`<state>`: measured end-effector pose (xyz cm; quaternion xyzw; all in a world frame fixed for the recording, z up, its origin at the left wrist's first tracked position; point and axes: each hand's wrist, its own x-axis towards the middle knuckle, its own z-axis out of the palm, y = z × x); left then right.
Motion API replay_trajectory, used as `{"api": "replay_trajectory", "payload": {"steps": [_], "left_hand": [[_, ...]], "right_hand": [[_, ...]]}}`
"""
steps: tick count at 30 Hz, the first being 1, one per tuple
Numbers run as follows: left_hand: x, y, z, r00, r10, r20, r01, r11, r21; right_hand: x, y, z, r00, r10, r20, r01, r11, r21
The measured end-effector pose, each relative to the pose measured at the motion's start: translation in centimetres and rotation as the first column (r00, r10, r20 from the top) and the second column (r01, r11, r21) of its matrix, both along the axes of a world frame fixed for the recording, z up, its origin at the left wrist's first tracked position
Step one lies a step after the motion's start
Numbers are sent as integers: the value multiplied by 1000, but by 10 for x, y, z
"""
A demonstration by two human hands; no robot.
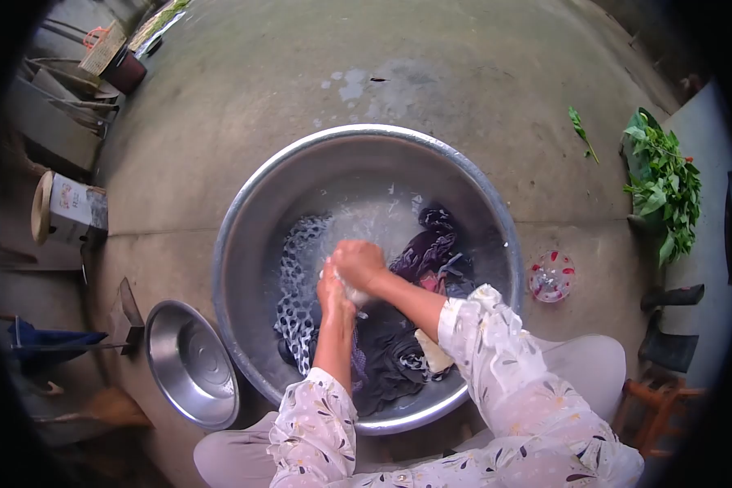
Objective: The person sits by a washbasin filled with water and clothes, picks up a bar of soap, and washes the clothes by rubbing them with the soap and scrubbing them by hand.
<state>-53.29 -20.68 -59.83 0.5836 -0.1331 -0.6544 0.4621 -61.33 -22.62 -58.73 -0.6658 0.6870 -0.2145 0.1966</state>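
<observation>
The two hands meet over the middle of a large metal basin (358,167), with a whitish bundle (352,296) pressed between them. The right hand (361,264) is curled closed over the top of the bundle, and the left hand (331,291) grips it from the left side; blur and the fingers hide most of it, so its exact kind cannot be told. Cloudy water with bits of foam shows just beyond the knuckles. Wet laundry lies around the hands: a black-and-white spotted cloth (291,285) just left of the left hand, a dark purple garment (419,254) to the right of the right hand and partly behind that forearm, and a black garment (382,370) nearer the person, below the wrists. A beige piece (433,353) rests on the near laundry, beside the right sleeve (496,333), which also covers part of the basin's near right rim. Outside, a smaller metal basin (189,366) stands tilted close to the large one on the left, while a clear dish with red marks (551,276) sits on the concrete floor (244,106) to the right. Farther right are a heap of leafy greens (663,183), a loose green sprig (580,132) and a brown wooden stool (657,411).
</observation>
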Motion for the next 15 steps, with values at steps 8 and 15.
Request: {"api": "replay_trajectory", "payload": {"steps": [8,15], "left_hand": [[14,2,-73,643,7,-766,-309,917,-251],[34,-7,-39,962,-129,-240,139,990,28]], "right_hand": [[31,16,39,983,14,185,-31,996,86],[-76,-19,-51,946,-320,-58,325,923,208]]}}
